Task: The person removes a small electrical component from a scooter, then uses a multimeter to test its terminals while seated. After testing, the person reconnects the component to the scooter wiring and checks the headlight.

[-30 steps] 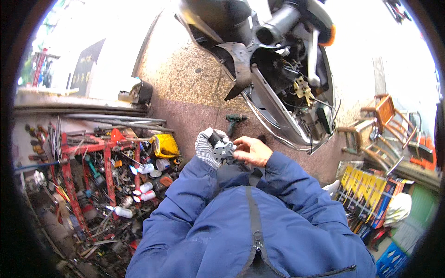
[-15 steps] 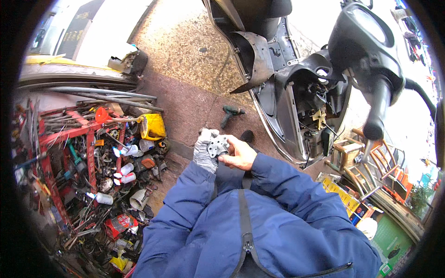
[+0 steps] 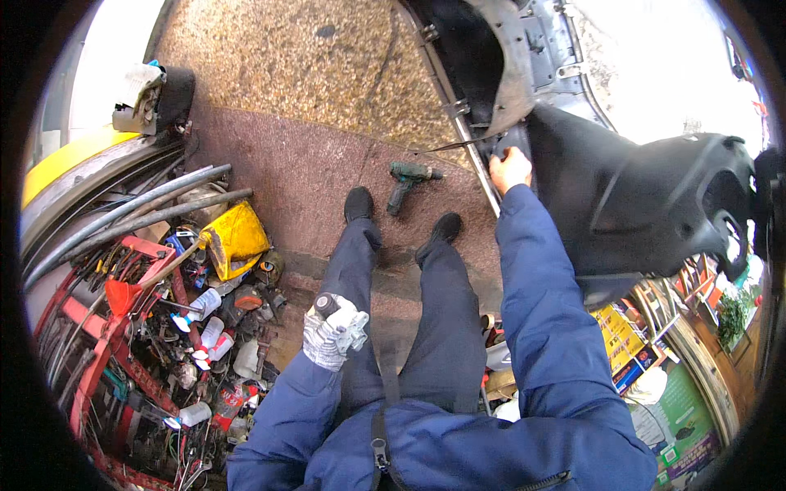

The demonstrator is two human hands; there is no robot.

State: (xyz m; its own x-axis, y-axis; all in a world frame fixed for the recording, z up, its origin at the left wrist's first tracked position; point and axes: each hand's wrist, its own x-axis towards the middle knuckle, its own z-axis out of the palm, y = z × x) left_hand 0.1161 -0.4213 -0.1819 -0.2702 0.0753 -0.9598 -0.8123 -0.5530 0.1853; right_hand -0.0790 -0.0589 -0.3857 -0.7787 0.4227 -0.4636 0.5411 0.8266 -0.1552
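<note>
The small metal part (image 3: 354, 325) sits in my gloved left hand (image 3: 329, 334), at about eight o'clock in the view, fingers curled tight around it, with a dark knob poking out above. Left of it lies the red tool rack (image 3: 98, 327) and a yellow bag (image 3: 236, 237). At twelve o'clock a green power drill (image 3: 407, 182) lies on the pavement, untouched. At one o'clock my bare right hand (image 3: 509, 168) grips the scooter's black panel (image 3: 622, 204), fingers wrapped over its edge. I judge the panel only part-freed.
</note>
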